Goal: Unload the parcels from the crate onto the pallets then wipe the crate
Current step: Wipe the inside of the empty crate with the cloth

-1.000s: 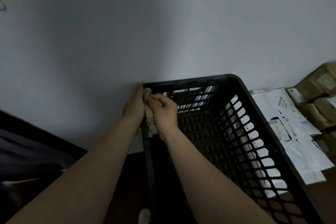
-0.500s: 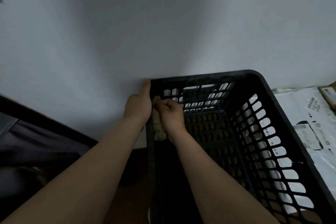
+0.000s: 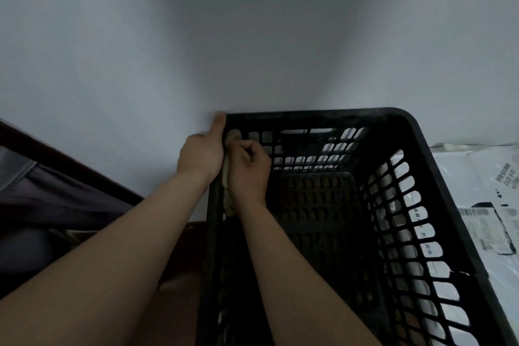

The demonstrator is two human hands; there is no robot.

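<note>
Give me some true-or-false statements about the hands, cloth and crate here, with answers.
1. The crate is black. True.
2. Parcels lie inside the crate. False: none show inside; white parcels lie outside, to its right.
3. The right hand grips a cloth against the crate's left wall. True.
4. The left hand hangs free. False: it rests against the crate's far-left corner from outside.

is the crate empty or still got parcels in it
Empty, as far as shown: the floor of the crate lies bare; only the right hand with a cloth is inside. Its near end is out of frame.
</note>
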